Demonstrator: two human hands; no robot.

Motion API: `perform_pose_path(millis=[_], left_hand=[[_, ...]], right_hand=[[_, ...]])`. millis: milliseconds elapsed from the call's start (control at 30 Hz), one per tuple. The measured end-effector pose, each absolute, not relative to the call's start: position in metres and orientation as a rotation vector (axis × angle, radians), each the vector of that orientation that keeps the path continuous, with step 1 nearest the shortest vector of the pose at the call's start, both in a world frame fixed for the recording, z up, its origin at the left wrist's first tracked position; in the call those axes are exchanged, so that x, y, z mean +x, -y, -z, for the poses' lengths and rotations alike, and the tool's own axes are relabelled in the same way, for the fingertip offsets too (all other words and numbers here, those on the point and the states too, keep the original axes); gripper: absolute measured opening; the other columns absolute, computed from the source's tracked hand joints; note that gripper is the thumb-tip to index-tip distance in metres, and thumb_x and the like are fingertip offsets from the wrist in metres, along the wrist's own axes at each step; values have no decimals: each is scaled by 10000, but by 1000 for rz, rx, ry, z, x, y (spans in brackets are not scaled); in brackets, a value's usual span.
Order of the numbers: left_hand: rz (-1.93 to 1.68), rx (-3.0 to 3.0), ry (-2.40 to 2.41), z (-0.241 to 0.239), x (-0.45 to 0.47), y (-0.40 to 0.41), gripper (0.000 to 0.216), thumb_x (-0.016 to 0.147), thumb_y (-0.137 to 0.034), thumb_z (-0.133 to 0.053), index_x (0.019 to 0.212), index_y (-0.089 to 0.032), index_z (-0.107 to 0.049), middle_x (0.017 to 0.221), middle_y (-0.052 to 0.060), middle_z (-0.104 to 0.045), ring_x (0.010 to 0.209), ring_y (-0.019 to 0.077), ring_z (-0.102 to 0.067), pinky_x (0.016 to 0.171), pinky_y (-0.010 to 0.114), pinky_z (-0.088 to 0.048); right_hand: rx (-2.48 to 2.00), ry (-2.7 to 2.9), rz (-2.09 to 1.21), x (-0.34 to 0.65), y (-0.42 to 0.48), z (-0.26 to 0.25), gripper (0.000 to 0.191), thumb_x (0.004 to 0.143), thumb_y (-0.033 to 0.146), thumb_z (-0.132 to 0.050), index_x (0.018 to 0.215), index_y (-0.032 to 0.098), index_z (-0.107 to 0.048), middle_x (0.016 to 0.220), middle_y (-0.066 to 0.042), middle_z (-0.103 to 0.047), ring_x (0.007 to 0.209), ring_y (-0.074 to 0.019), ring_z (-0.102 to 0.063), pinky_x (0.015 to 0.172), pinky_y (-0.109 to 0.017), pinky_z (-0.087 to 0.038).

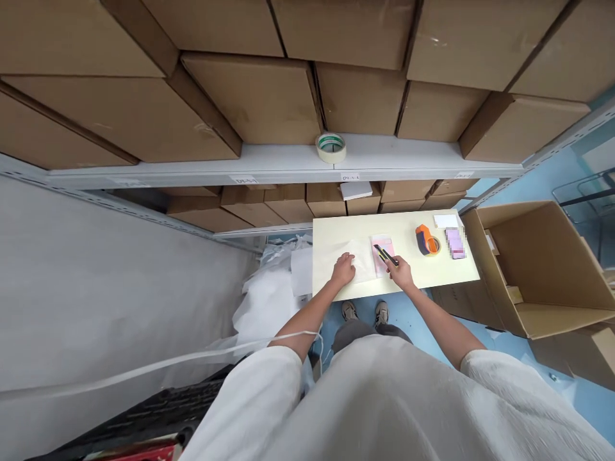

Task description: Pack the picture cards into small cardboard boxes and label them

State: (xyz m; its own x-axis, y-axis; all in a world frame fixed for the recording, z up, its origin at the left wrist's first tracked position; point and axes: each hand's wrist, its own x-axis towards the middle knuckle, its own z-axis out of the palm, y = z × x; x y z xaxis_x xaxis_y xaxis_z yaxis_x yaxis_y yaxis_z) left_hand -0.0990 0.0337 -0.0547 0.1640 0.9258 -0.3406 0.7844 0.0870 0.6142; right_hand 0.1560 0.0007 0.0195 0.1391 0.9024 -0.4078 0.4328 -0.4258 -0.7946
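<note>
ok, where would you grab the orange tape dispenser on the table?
Probably the orange handle of the tape dispenser, from above: it lies flat on the table, handle clear, roll at its near-right end. The right hand holds a knife.

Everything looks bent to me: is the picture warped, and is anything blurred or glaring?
Head view: the wide lens bows the shelf and swells the boxes above; light is even, shadows soft, no glare on the table; a pink stack is pixelated; the left hand on paper and the right hand gripping a knife look small but sharp.
</note>
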Motion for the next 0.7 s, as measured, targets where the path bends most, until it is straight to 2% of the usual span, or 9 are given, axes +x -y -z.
perform_pose_path(millis=[100, 267, 467, 700], left_hand=[[-237, 1801, -1573, 58, -103, -49, 587, 892, -208, -643, 1478, -238, -619, 1677, 153, -498, 1555, 395, -443, 1281, 567, -387], [-220, 1880, -1434, 74, -103, -71, 715, 908, -335, -709, 1590, -265, -509, 1777, 142, -365, 1641, 418, -303, 1321, 590, -275], [-126, 1841, -1438, 92, -109, -76, 909, 811, -377, -847, 1629, -268, -468, 1818, 185, -243, 1655, 474, -239, 1311, 640, -220], [-148, 1822, -1419, 100, -110, -77, 969, 788, -413, -863, 1647, -279, -434, 1829, 182, -210, 1655, 488, -226, 1307, 658, -217]], right_hand=[[-2081, 1374, -1149, 126, -14, -18, 419, 1060, 596, -438, 1036, 227, -634, 800, -20, -740, 655, -189, -688, 666, -275, -545], [-2336, 1697, -1040, 82, -33, -13, 314, 1097, 341, -423, 1275, 197, -638, 1017, -84, -775, 961, -246, -749, 846, -304, -540], [-2546, 1971, -840, 51, -42, -8, 349, 1116, 349, -400, 1335, 162, -597, 1135, -157, -739, 1119, -303, -707, 980, -387, -489], [-2541, 2030, -831, 34, -55, -2, 342, 1120, 321, -380, 1344, 143, -567, 1160, -184, -742, 1142, -309, -690, 962, -388, -483]])
